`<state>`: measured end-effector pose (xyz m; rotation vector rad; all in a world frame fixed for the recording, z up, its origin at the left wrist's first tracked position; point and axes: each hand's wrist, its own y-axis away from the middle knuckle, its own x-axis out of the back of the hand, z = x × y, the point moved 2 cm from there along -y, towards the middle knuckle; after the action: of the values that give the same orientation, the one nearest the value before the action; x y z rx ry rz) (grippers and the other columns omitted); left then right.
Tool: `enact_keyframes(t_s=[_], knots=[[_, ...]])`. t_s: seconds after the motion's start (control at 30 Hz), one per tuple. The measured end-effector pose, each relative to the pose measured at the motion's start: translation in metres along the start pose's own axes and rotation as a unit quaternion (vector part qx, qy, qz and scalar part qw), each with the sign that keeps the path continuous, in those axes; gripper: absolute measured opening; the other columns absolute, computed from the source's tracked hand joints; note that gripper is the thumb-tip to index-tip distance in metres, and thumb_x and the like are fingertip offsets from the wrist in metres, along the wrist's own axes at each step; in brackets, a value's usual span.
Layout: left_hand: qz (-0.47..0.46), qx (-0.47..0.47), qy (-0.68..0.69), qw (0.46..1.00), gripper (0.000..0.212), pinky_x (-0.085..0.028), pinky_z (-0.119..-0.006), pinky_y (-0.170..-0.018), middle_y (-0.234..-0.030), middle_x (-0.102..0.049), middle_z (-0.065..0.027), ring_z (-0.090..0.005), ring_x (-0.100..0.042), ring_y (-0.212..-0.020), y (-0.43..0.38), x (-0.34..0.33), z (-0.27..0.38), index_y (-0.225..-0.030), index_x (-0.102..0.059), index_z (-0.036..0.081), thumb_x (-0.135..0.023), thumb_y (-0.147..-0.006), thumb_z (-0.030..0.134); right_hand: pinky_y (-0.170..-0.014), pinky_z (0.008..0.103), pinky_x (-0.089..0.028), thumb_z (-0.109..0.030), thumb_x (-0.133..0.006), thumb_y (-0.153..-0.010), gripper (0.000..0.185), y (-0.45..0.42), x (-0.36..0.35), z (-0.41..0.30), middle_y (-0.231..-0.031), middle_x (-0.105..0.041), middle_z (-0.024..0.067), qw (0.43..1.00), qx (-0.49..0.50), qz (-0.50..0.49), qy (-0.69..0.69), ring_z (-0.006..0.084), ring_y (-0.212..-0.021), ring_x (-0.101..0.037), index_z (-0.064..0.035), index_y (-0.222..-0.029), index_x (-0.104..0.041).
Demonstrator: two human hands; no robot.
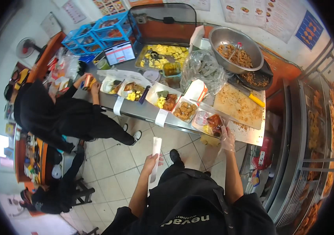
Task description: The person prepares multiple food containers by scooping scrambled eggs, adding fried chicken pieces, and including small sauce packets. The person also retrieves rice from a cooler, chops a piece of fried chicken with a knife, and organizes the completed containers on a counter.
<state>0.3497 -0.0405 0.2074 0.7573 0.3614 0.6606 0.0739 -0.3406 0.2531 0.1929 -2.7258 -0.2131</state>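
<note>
My left hand (150,164), bare, holds a long white paper strip (156,149) upright over the tiled floor, away from the counter. My right hand (228,138) wears a clear plastic glove. Its fingers are at the right edge of an open paper food box (199,119) by the counter's front edge. Inside that box are a piece of glazed chicken (214,122), something yellow and a printed packet (202,116). Just left of it stands a box of fried chicken pieces (185,111). Farther left, another open box (162,98) holds meat, yellow food and a green leaf.
A cutting board (240,102) with crumbs carries a yellow-handled knife (253,98). Behind stand a steel bowl (214,38) of fried pieces and a tray of yellow food (167,53). A co-worker (64,114) stands at left; another person (52,194) sits behind. A glass display cabinet (299,176) borders the right.
</note>
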Motion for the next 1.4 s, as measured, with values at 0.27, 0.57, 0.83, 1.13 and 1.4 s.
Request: enact_keyframes(t_s=[0.27, 0.57, 0.83, 1.13, 1.4], knots=[[-0.303, 0.026, -0.209, 0.929, 0.028, -0.056, -0.033, -0.065, -0.088, -0.066, -0.0152, -0.0221, -0.065, -0.07, -0.059, -0.087, 0.085, -0.109, -0.057, -0.006, -0.051, -0.095, 0.018, -0.071, 0.0469, -0.048, -0.029, -0.051, -0.084, 0.032, -0.033, -0.004, 0.031, -0.075, -0.062, 0.0253, 0.951, -0.021, 0.039, 0.306, 0.04, -0.077, -0.062, -0.0002, -0.087, -0.065], [-0.418, 0.092, -0.245, 0.87, 0.032, -0.053, -0.034, -0.075, -0.099, -0.065, -0.0163, -0.0236, -0.065, -0.081, -0.056, -0.115, 0.097, -0.119, -0.051, -0.004, -0.045, -0.088, 0.003, -0.067, 0.0466, -0.05, -0.021, -0.056, -0.072, 0.024, -0.053, 0.01, 0.016, -0.077, -0.064, 0.0244, 0.96, 0.006, -0.038, 0.277, 0.0407, -0.073, -0.063, -0.0005, -0.071, -0.068], [-0.388, -0.028, -0.002, 0.921, 0.043, -0.05, -0.04, -0.087, -0.109, -0.059, -0.0175, -0.0236, -0.062, -0.096, 0.042, -0.129, 0.19, -0.131, -0.041, -0.003, -0.048, -0.091, 0.008, -0.053, 0.0318, -0.052, -0.025, -0.054, -0.086, 0.029, -0.03, -0.002, 0.023, -0.071, -0.066, 0.0128, 0.988, -0.078, -0.09, 0.098, 0.0188, -0.057, -0.064, 0.0016, -0.091, -0.064], [-0.373, -0.138, 0.247, 0.884, 0.062, -0.052, -0.04, -0.084, -0.116, -0.054, -0.0161, -0.0191, -0.059, -0.092, 0.117, -0.191, 0.226, -0.14, -0.03, 0.001, -0.027, -0.099, 0.047, -0.05, 0.0271, -0.052, -0.039, -0.057, -0.09, 0.041, -0.036, 0.014, 0.034, -0.069, -0.062, 0.0072, 0.965, -0.113, -0.208, -0.112, 0.0141, -0.054, -0.061, 0.0005, -0.1, -0.059], [-0.389, -0.196, 0.267, 0.86, 0.063, -0.052, -0.041, -0.084, -0.118, -0.054, -0.0165, -0.0198, -0.06, -0.093, 0.149, -0.217, 0.232, -0.14, -0.03, 0.0, -0.025, -0.099, 0.048, -0.049, 0.0248, -0.05, -0.047, -0.061, -0.086, 0.049, -0.036, 0.025, 0.02, -0.069, -0.059, 0.0069, 0.949, -0.099, -0.27, -0.132, 0.0139, -0.054, -0.06, -0.0012, -0.104, -0.055]])
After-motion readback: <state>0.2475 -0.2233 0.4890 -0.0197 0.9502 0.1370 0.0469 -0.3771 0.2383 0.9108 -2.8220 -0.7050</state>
